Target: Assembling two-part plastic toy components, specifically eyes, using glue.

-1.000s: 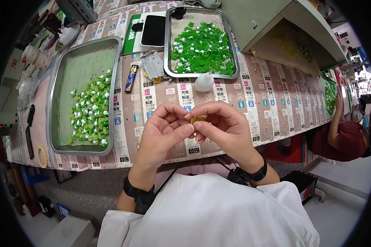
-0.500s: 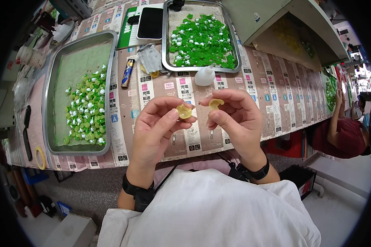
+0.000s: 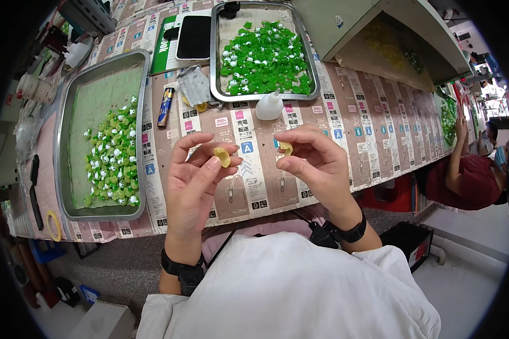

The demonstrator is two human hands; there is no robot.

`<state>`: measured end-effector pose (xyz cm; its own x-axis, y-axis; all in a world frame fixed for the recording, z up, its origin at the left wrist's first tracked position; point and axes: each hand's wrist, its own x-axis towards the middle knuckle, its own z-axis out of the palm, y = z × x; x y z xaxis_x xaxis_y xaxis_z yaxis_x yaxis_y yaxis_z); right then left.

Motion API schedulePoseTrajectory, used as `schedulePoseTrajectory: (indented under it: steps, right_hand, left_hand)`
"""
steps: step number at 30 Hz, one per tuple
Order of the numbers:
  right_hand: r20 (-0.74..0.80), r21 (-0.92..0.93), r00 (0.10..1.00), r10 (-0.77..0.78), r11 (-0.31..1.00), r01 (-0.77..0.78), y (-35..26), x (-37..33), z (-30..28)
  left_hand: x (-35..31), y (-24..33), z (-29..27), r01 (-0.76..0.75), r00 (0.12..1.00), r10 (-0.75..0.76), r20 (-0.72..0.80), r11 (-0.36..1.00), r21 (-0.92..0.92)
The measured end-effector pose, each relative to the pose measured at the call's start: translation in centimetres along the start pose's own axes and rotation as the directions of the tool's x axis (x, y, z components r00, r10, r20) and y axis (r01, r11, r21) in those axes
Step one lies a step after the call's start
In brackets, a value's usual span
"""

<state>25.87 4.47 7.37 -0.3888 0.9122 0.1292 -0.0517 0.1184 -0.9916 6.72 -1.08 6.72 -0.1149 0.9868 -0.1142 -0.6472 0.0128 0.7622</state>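
My left hand (image 3: 193,183) pinches a small translucent yellow plastic piece (image 3: 223,157), hollow like a little cup, between thumb and fingers. A second yellow plastic piece (image 3: 287,148) is gripped by the fingertips of my right hand (image 3: 316,164), its edge partly hidden by the fingers. Both hands hover above the table edge, apart from each other. Just beyond them a white squeeze bottle (image 3: 270,106) with a pointed nozzle stands upright. To the left, a metal tray (image 3: 73,141) holds a heap of yellow-green pieces with white eyeball-like balls (image 3: 112,158).
At the back, another metal tray (image 3: 216,62) carries green pieces with white balls. A phone (image 3: 193,37), a grey cloth (image 3: 194,86) and a blue glue tube (image 3: 165,106) lie beside it. A grey hood-like box (image 3: 379,34) stands back right. Another person (image 3: 464,175) sits far right.
My hands have moved farther apart, each keeping its yellow piece. The left piece has tilted more on edge. The table scene has shifted slightly left in view.
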Motion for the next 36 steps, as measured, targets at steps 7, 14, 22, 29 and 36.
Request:
schedulePoseTrajectory:
  steps: [7, 14, 22, 29, 36]
  right_hand:
    - [0.014, -0.129, 0.998, -0.059, 0.990, 0.060, 0.9, 0.2, -0.4]
    - [0.050, -0.213, 0.998, 0.039, 0.977, -0.028, 1.0, 0.3, -0.8]
    - [0.213, -0.685, 0.976, 0.052, 0.720, 0.111, 2.7, 0.6, -0.5]
    - [0.179, -0.605, 0.965, 0.190, 0.795, -0.044, 0.4, 2.5, -4.2]
    - [0.036, -0.693, 0.996, -0.088, 0.716, 0.088, 2.6, 10.8, -7.2]
  left_hand:
    - [0.4, -0.3, -1.6, -0.039, 0.999, 0.038, 0.038, 0.998, 0.047]
    - [0.4, -0.1, -1.5, -0.029, 1.000, 0.029, 0.000, 0.997, 0.077]
    - [0.1, -0.5, -2.9, -0.040, 0.999, 0.041, -0.018, 0.998, 0.041]
    - [0.1, -0.1, -2.8, 0.001, 0.998, 0.006, -0.064, 0.994, 0.108]
    - [0.3, -0.5, -2.2, 0.058, 0.998, -0.055, -0.035, 0.994, 0.097]
